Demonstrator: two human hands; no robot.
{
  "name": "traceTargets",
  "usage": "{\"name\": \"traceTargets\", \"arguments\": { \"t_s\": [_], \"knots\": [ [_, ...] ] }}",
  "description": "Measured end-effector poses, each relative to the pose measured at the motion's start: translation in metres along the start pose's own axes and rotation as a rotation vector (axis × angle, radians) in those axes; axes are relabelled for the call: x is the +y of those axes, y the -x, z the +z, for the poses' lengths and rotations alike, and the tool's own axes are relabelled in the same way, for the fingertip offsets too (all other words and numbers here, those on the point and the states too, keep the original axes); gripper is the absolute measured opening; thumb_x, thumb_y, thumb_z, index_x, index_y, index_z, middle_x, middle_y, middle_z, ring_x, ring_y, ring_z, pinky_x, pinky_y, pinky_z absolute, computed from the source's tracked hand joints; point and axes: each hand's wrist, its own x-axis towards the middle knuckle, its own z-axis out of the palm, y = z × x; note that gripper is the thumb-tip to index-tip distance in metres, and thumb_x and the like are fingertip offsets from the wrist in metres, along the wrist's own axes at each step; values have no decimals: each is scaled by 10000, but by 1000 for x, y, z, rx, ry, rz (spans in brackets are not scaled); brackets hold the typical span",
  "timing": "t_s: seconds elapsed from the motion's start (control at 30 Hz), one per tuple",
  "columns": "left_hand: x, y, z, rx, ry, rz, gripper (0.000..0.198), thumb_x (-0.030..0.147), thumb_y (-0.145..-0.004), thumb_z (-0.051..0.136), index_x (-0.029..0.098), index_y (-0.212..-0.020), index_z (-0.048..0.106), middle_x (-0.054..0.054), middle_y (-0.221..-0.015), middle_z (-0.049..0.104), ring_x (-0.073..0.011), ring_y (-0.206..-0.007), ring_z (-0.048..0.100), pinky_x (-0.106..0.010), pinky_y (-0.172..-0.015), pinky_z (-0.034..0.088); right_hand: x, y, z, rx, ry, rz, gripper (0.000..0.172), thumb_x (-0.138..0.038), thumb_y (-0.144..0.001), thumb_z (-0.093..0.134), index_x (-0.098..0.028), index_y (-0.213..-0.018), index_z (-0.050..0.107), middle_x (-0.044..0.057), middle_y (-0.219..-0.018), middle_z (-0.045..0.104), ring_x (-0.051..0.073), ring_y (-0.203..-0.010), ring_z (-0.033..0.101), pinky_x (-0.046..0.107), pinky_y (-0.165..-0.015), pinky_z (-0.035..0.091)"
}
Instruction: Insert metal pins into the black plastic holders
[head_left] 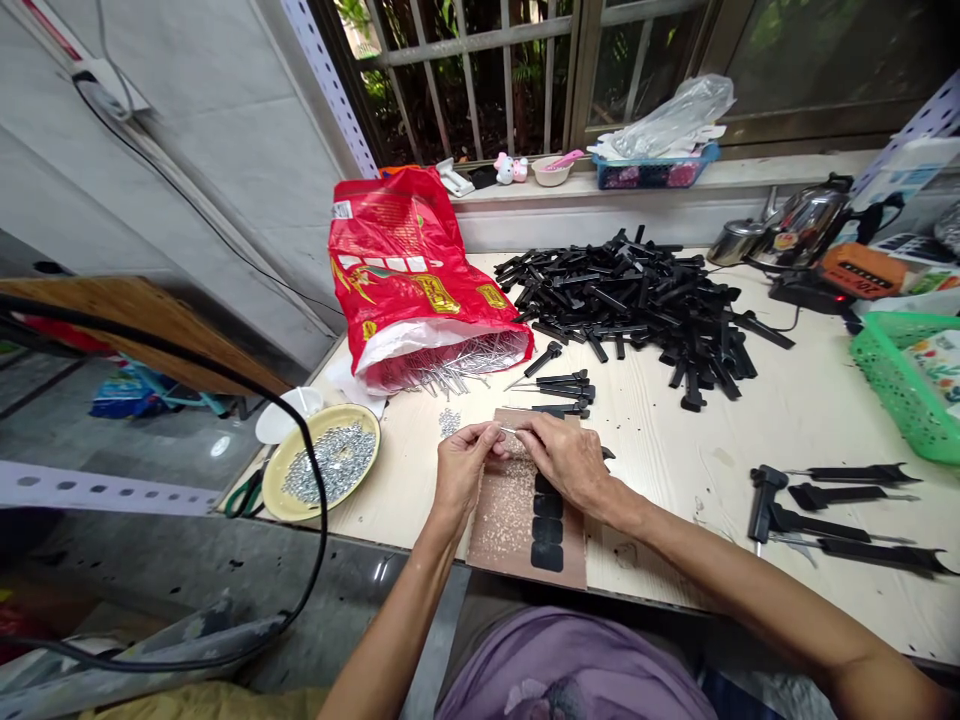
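My left hand [466, 468] is closed in a pinch at one end of a thin metal rod [509, 430]. The fingers of my right hand [566, 462] close round the rod from the other side, and the two hands nearly meet. A dark hooked tip [608, 454] shows beyond my right hand; whether it belongs to the held piece I cannot tell. Beneath both hands lies a brown board [491, 545] scattered with pale crumbs, with black rounded pads [547, 530] along its right side. Small metal bits [449, 422] lie beside the board.
A red bag [420, 270] spills metal rods [450, 370]. Black plastic handles [622, 300] form a heap behind. At left, a yellow plate [373, 465] bears small metal pieces near green-handled scissors [246, 494]. Black-handled tools [847, 520] and a green basket [892, 400] are right. A black cable [322, 500] crosses left.
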Motion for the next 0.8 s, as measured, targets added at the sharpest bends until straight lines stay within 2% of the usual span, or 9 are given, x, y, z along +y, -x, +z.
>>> {"name": "traceTargets", "arguments": {
  "t_s": [0.2, 0.43, 0.6, 0.7, 0.8],
  "knots": [
    [-6, -1, 0, -17, -20, 12, 302, 380, -687, 729, 119, -835, 691, -17, -665, 648, -106, -572, 577, -239, -594, 478, 4, 2, 1, -13, 46, -24, 224, -312, -954, 412, -199, -883, 592, 39, -866, 626, 140, -726, 567, 253, -569, 305],
    [-5, -2, -1, -38, -38, -5, 286, 377, -700, 722, 119, -820, 688, -15, -659, 643, -100, -562, 576, -226, -582, 474, 9, 1, 4, -58, -167, 18, 208, -315, -953, 410, -201, -935, 583, 37, -902, 581, 138, -746, 558, 234, -597, 367],
    [-6, 3, 5, -91, -72, -118, 308, 401, -678, 732, 113, -779, 693, -6, -603, 610, -89, -523, 548, -205, -528, 443, 25, 10, 0, -132, -231, 4, 188, -315, -943, 444, -206, -904, 593, 18, -866, 576, 127, -744, 553, 237, -638, 393],
    [-9, 7, 10, -121, -119, -186, 430, 409, -679, 725, 114, -992, 694, 28, -554, 546, -71, -471, 482, -187, -461, 393, 44, 15, -3, -156, -162, -12, 213, -336, -951, 431, -216, -950, 608, 17, -885, 594, 127, -779, 556, 228, -616, 382],
    [-12, 8, 10, -90, -235, -153, 582, 431, -732, 668, 121, -1218, 589, 59, -532, 469, -54, -423, 385, -173, -396, 306, 65, 13, -3, -135, -40, -41, 260, -347, -962, 402, -210, -939, 622, 23, -899, 600, 135, -808, 545, 225, -584, 362]
  ]
}}
